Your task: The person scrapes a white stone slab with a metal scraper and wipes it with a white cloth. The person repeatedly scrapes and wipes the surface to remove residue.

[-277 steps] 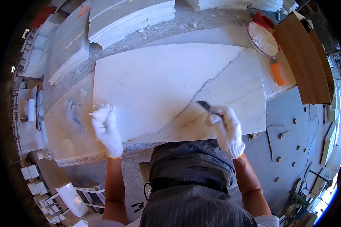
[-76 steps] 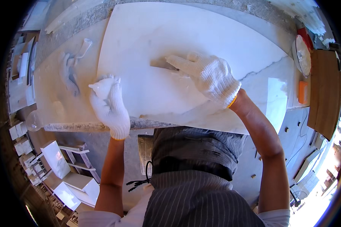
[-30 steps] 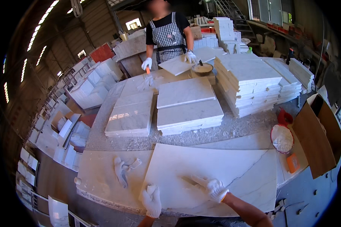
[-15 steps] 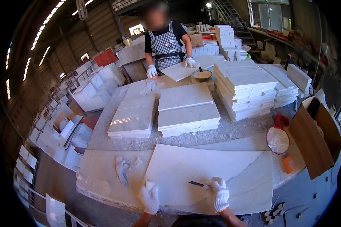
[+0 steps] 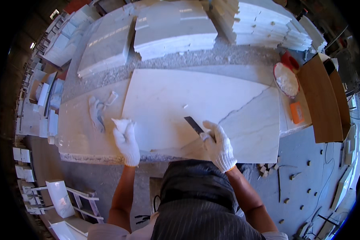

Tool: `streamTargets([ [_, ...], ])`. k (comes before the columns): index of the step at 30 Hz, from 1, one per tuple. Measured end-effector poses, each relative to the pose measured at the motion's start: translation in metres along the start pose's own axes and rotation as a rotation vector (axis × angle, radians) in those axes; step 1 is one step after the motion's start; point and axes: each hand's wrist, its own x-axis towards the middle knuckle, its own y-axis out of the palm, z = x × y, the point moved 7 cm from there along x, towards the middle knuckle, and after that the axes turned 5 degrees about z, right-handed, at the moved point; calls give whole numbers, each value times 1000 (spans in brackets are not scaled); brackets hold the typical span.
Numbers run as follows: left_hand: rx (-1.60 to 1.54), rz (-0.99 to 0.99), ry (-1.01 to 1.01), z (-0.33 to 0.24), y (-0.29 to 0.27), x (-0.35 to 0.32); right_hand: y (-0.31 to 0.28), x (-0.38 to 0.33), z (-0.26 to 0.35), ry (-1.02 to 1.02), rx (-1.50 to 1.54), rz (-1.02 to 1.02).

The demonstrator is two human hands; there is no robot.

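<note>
In front of me a large white marble slab (image 5: 168,90) with grey veins lies on the worktable. My gloved right hand (image 5: 220,147) is closed round a scraper with a flat dark blade (image 5: 193,125), its tip pointing up and left over the slab. A small white bit (image 5: 185,106) lies on the slab beyond the blade. At the slab's left edge, my gloved left hand (image 5: 126,144) pinches a crumpled white cloth or paper (image 5: 122,123). Just left of that hand, a crumpled pale glove (image 5: 96,113) lies on the table.
Stacks of marble tiles (image 5: 176,34) stand beyond, with taller stacks (image 5: 260,26) at the far right. A red-rimmed bowl of white powder (image 5: 287,80), an orange box (image 5: 296,113) and an open cardboard box (image 5: 320,100) sit on the right. Wooden blocks (image 5: 265,170) lie on the floor.
The view has tilted down, so the person opposite is out of sight and my arms show more. The blade points more away from me. The small white bit now shows on the slab.
</note>
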Motion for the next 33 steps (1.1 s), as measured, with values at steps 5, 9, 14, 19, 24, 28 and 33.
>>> streamTargets([
  [5, -160, 47, 10, -5, 8, 0, 20, -8, 13, -395, -551, -266],
  [9, -47, 50, 116, 1, -15, 6, 32, -4, 18, -281, -792, -110],
  [14, 43, -21, 123, 4, -16, 4, 41, 0, 21, -284, -854, -28],
  [19, -11, -34, 138, 10, -13, 4, 46, 4, 18, -256, -828, 4],
  [24, 87, -35, 120, 8, -10, 7, 55, 7, 17, -230, -844, 9],
  [28, 96, -32, 140, 7, -11, 8, 56, 10, 19, -201, -816, 58],
  [33, 121, -55, 117, 6, -7, 6, 57, 11, 16, -192, -789, 81],
])
